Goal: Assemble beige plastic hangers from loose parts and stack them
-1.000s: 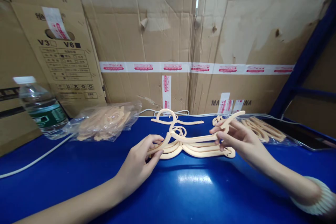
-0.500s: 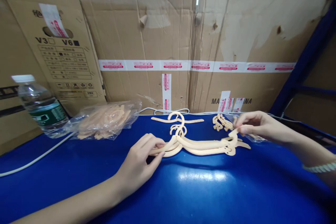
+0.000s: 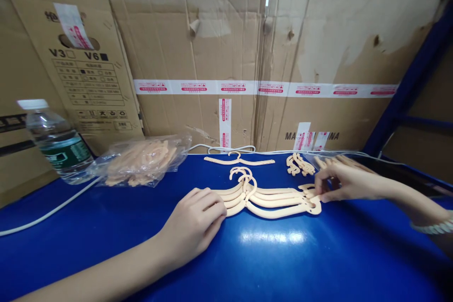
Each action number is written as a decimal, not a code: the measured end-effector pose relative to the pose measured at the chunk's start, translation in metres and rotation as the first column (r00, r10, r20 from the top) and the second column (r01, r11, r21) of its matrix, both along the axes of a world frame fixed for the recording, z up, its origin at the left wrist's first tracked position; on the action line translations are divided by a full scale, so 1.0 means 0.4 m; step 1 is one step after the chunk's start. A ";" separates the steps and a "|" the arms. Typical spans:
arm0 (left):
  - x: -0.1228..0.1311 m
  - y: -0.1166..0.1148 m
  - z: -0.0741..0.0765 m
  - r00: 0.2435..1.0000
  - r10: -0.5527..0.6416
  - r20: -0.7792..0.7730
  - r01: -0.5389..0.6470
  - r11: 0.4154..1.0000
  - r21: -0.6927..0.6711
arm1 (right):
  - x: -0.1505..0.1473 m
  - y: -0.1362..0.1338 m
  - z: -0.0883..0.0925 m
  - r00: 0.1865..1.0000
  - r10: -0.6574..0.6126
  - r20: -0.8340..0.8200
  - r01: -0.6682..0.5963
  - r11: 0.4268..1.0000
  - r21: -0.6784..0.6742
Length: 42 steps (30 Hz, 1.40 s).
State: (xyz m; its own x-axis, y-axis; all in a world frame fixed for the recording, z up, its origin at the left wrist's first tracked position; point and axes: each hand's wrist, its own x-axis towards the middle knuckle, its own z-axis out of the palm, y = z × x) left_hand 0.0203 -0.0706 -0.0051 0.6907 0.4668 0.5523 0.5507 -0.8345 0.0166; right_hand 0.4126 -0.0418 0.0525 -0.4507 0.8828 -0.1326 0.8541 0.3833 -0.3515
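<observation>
Stacked hangers (image 3: 276, 214), pale peach, lie mid-width on the blue tabletop (image 3: 177, 273), nearer its back edge than its front. Hooks point at the back edge, overlapping but not fully lined up; arms fan out to both sides.

Left hand (image 3: 198, 219): on the left ends of the stack, fingers curled together over them. Thumb contact hidden, so can't tell if it's clamped.
Right hand (image 3: 348, 183): at the right ends, thumb and fingertips close together by the notched tips. Can't tell if anything is pinched. Pale ribbed band (image 3: 433, 227) on that wrist.

Behind the stack, by the back edge: single hanger (image 3: 256, 163), lying flat, apart from the others. To its right, pile of small pieces (image 3: 300, 165), same colour. Further right, bagged parts (image 3: 348, 163), partly behind the right hand.

Toward the back left corner: clear plastic bag (image 3: 141, 160) with more peach parts, water bottle (image 3: 58, 144) next to it, upright, white cap, green label. White cable (image 3: 42, 221) runs from the left edge to the bag. Taped cardboard (image 3: 198, 47) stands behind the back edge.
</observation>
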 end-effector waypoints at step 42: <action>-0.022 0.033 -0.022 0.943 0.304 -0.133 -0.322 0.935 -0.150 | -0.166 -0.045 -0.100 0.980 0.193 -0.052 -0.160 0.913 0.376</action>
State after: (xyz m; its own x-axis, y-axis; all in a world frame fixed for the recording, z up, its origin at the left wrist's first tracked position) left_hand 0.0114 -0.0576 -0.0138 0.5444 0.7481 0.3794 0.7899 -0.6094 0.0683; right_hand 0.3462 -0.0599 0.0127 -0.5988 0.7663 0.2331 0.7331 0.6415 -0.2257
